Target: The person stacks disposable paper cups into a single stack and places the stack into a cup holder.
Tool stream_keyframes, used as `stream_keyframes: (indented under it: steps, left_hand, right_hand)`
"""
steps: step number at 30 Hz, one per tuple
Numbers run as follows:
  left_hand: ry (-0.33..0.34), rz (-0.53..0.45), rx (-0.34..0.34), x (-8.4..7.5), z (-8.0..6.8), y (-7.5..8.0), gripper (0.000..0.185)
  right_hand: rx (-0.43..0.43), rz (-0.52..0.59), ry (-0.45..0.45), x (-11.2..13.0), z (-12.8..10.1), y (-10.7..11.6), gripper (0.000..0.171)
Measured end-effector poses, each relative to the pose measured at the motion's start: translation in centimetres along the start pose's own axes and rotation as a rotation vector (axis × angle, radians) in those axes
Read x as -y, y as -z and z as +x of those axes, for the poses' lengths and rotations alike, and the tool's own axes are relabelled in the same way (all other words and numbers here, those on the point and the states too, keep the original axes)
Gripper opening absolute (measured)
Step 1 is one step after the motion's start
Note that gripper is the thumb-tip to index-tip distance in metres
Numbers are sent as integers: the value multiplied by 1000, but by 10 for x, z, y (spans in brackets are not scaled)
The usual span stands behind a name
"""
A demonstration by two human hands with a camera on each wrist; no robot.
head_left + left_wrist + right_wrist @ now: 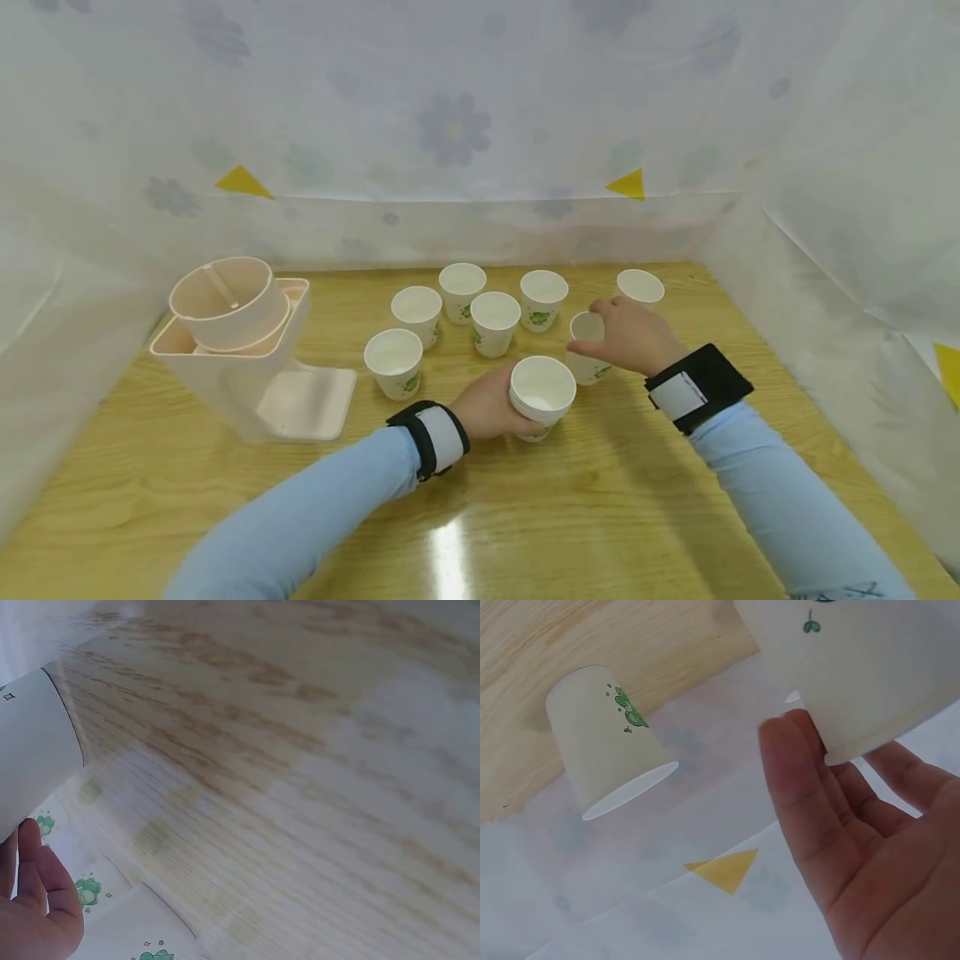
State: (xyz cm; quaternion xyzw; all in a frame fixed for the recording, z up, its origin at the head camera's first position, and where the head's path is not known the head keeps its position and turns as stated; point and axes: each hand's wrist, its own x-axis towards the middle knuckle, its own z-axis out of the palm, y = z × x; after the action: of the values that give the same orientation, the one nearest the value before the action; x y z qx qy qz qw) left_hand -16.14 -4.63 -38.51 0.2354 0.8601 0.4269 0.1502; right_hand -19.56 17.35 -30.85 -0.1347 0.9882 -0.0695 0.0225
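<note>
My left hand grips a short stack of white paper cups with green prints, held just above the wooden table. In the left wrist view the stack's wall shows at the left edge above my fingers. My right hand reaches over a single paper cup standing right of the stack and holds it at the rim. In the right wrist view that cup fills the top, with my fingers along its rim.
Several more paper cups stand behind, among them one at the left, one in the middle and one at the far right. A beige cup holder sits at the left. Flowered fabric walls enclose the table.
</note>
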Motion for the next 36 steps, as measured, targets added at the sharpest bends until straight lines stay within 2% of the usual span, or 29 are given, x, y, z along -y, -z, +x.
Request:
stream_keyframes:
  steps: [7, 15, 20, 29, 36]
  left_hand:
    - [-3, -30, 9, 2, 3, 0, 79]
    - [-17, -33, 10, 5, 4, 0, 79]
    - [-15, -53, 21, 3, 3, 2, 80]
    - [-27, -55, 52, 0, 2, 5, 79]
    - [-42, -44, 51, 0, 3, 3, 78]
  right_hand:
    - [-12, -12, -16, 8, -7, 14, 75]
    - [-123, -6, -14, 28, -20, 44, 72]
    - [-153, 15, 14, 50, -31, 58, 70]
    - [-95, -12, 118, 79, -41, 53, 63]
    - [-65, -56, 100, 81, -37, 45, 65]
